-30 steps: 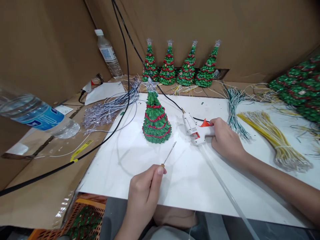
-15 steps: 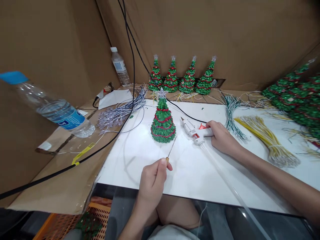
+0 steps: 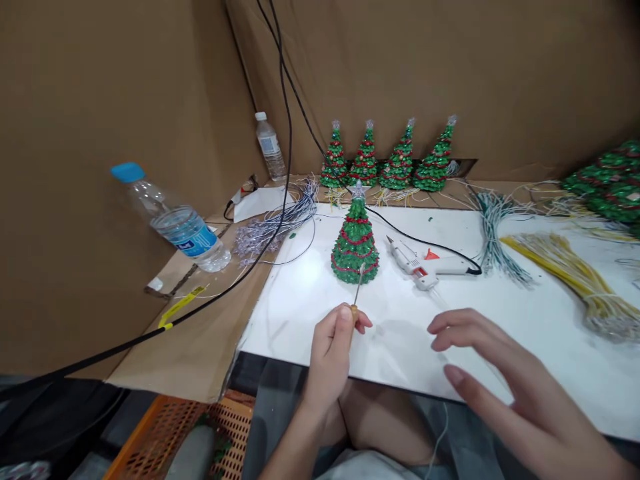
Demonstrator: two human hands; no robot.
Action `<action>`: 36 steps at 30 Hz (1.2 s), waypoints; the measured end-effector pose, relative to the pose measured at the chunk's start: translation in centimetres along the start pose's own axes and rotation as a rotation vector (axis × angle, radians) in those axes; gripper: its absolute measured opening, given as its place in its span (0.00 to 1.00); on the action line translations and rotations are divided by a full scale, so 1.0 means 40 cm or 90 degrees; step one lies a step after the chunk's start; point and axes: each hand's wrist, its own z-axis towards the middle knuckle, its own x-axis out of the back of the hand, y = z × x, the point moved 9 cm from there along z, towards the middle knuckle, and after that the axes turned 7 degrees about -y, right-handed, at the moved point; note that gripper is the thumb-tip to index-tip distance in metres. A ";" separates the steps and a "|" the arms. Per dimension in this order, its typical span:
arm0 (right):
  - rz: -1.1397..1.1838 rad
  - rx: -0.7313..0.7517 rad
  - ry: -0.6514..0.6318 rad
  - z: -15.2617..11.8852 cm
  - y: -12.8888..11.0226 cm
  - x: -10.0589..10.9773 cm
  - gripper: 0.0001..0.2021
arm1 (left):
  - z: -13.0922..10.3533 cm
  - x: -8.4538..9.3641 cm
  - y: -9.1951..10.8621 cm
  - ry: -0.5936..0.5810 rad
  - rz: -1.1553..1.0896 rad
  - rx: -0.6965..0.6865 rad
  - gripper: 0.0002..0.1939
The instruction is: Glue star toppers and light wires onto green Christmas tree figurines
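My left hand (image 3: 333, 350) is closed round the tan handle of a slim metal-shafted tool (image 3: 358, 292). Its shaft points up and away, the tip overlapping the base of a small green Christmas tree (image 3: 356, 243) in view; whether they touch I cannot tell. That tree stands upright on the white board, with red garlands and a clear star on top. Fingers apart and empty, my right hand (image 3: 505, 380) hovers over the board's front right. Beyond it a white hot glue gun (image 3: 423, 270) lies on its side, a clear glue stick trailing from it.
Several decorated trees (image 3: 398, 163) line the cardboard back wall. Green-white wires (image 3: 495, 233) and yellow wires (image 3: 565, 270) lie at right, star-tipped wires (image 3: 265, 237) at left. Two water bottles (image 3: 193, 237) stand left. A black cable (image 3: 285, 133) hangs across; an orange basket (image 3: 145, 433) sits below.
My right hand has let go of the glue gun and drawn back toward me, fingers spread. The tool in my left hand now points more steeply at the tree. The view has swung left.
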 end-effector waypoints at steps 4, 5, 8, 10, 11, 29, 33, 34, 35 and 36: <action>0.051 -0.039 -0.022 0.007 -0.003 -0.095 0.08 | 0.005 -0.018 0.001 -0.057 -0.095 -0.043 0.26; 0.074 -0.056 -0.022 0.013 0.004 -0.115 0.09 | 0.006 -0.026 -0.002 -0.075 -0.124 -0.046 0.26; 0.156 -0.105 -0.026 0.027 0.026 -0.165 0.09 | 0.008 -0.052 -0.013 -0.121 -0.198 -0.043 0.25; 0.218 -0.144 -0.029 0.027 0.038 -0.191 0.09 | 0.009 -0.064 -0.016 -0.141 -0.224 -0.042 0.24; 0.253 -0.169 -0.032 0.023 0.045 -0.203 0.09 | 0.010 -0.067 -0.016 -0.143 -0.232 -0.043 0.23; 0.353 -0.296 0.077 0.003 0.161 -0.180 0.14 | 0.051 0.042 -0.025 -0.031 -0.181 -0.021 0.16; 0.349 -0.293 0.068 -0.012 0.181 -0.171 0.13 | 0.047 0.065 -0.032 -0.029 -0.209 -0.037 0.18; 0.358 -0.298 0.066 -0.016 0.181 -0.173 0.13 | 0.045 0.065 -0.032 -0.031 -0.215 -0.044 0.18; 0.370 -0.310 0.072 -0.022 0.181 -0.174 0.12 | 0.044 0.064 -0.031 -0.033 -0.220 -0.048 0.18; 0.383 -0.330 0.085 -0.028 0.182 -0.174 0.12 | 0.042 0.063 -0.031 -0.033 -0.225 -0.051 0.17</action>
